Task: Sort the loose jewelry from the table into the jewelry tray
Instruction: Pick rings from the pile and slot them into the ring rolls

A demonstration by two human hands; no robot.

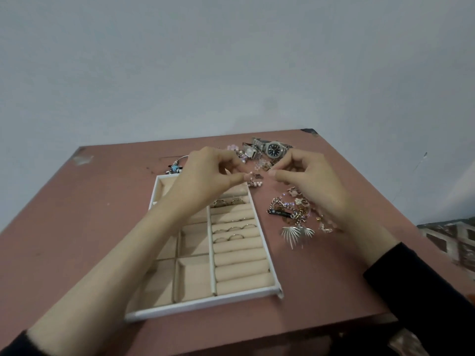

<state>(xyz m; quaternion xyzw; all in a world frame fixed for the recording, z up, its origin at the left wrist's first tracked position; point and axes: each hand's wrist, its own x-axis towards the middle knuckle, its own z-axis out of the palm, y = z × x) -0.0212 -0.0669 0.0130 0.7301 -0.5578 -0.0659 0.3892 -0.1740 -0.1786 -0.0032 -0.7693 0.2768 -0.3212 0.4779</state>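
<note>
Both hands (259, 176) pinching pearl bracelet (255, 179)

Table (77, 227): dusty-pink top, worn, with chipped patches at the far-left and far-right corners. Wall (231, 60): plain, pale grey-white, behind the table. Patterned surface (447, 237): dark and light blocks, at the right edge, blurred, nature unclear.

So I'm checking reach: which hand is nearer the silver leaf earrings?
Right. The right hand is raised just beyond the silver leaf earrings; the left hand is over the tray, farther off.
</note>
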